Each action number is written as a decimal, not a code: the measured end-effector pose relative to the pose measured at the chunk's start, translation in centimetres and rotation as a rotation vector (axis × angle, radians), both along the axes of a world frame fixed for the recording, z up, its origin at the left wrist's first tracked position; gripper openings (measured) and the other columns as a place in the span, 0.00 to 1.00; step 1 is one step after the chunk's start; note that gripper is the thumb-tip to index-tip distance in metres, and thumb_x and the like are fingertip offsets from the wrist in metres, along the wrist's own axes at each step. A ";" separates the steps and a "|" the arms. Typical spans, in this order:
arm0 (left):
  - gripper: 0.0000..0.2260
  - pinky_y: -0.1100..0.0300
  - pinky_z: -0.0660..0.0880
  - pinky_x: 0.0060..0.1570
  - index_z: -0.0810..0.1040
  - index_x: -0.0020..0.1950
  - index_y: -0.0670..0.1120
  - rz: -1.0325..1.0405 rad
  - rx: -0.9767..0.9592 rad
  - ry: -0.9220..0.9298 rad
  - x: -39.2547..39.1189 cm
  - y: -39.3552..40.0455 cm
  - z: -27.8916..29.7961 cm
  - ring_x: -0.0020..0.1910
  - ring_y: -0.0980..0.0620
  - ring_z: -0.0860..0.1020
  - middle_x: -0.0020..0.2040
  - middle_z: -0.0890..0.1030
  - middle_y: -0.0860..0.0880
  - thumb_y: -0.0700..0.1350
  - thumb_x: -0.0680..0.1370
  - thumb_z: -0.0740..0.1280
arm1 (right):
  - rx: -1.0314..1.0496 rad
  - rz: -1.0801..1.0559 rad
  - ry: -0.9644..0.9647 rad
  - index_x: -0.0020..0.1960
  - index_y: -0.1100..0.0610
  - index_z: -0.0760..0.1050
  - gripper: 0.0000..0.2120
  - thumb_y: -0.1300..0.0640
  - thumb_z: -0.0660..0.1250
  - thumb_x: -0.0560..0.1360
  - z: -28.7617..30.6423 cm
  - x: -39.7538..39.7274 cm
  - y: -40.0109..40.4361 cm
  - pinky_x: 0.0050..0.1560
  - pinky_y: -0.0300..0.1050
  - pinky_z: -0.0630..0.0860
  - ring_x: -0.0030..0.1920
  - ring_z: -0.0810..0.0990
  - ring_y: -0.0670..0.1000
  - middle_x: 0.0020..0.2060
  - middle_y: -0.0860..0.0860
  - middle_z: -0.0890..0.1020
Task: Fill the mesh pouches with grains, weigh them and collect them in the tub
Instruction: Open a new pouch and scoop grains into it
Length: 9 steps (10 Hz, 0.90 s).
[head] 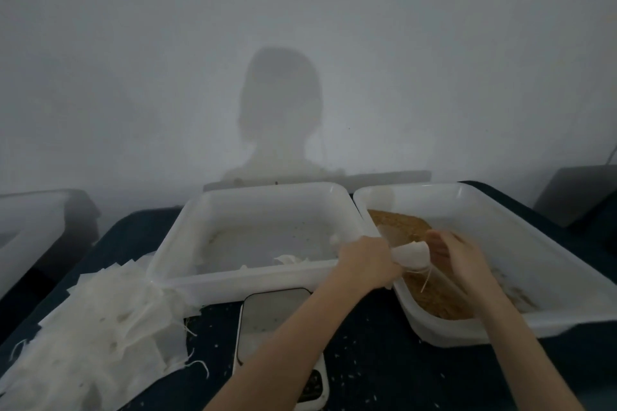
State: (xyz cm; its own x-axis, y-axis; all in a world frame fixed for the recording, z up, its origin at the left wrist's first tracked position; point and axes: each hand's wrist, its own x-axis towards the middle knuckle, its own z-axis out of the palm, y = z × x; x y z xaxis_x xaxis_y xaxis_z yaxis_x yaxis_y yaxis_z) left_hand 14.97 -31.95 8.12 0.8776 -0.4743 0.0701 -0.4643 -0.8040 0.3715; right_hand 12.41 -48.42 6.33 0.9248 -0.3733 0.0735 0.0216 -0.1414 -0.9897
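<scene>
A heap of empty mesh pouches lies at the near left of the dark table, beside a white tub with a scale in front. The left hand grips a pouch over the right tub of brown grains. The right hand reaches into the grains, fingers loosely bent; whether it holds anything cannot be told.
</scene>
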 end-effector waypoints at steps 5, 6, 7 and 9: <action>0.11 0.58 0.68 0.38 0.75 0.55 0.43 0.042 0.148 -0.280 -0.9 -1.8 1.5 0.49 0.45 0.78 0.51 0.77 0.44 0.45 0.76 0.64 | -0.275 -0.017 0.026 0.47 0.54 0.79 0.09 0.58 0.60 0.80 -1.2 0.0 -0.1 0.59 0.56 0.73 0.54 0.78 0.59 0.51 0.59 0.81; 0.11 0.57 0.67 0.38 0.76 0.56 0.43 0.053 0.161 -0.258 -0.9 -1.7 1.4 0.50 0.46 0.78 0.51 0.78 0.44 0.45 0.76 0.64 | -0.269 0.025 0.044 0.49 0.55 0.78 0.09 0.59 0.59 0.80 -1.1 0.1 0.0 0.60 0.58 0.72 0.56 0.77 0.63 0.52 0.62 0.80; 0.10 0.58 0.67 0.38 0.76 0.55 0.42 0.060 0.160 -0.236 -0.7 -1.7 1.3 0.49 0.46 0.78 0.51 0.79 0.45 0.45 0.76 0.64 | -0.304 0.030 0.060 0.49 0.55 0.78 0.10 0.58 0.58 0.81 -1.1 0.2 0.0 0.58 0.57 0.72 0.55 0.77 0.64 0.51 0.63 0.80; 0.10 0.59 0.68 0.37 0.76 0.53 0.43 0.090 0.028 -0.213 -0.4 -1.1 1.1 0.47 0.46 0.79 0.49 0.79 0.45 0.45 0.74 0.65 | -0.378 0.037 0.066 0.52 0.54 0.79 0.10 0.60 0.59 0.80 -1.2 0.3 0.2 0.43 0.43 0.75 0.43 0.77 0.50 0.50 0.56 0.81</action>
State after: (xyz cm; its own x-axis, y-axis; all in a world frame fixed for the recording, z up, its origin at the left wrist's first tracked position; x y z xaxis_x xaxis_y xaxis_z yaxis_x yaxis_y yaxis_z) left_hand 14.52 -33.08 9.20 0.8831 -0.3993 0.2462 -0.4559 -0.8544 0.2494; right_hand 12.67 -48.25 5.15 0.9445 -0.2974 0.1397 -0.0280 -0.4966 -0.8675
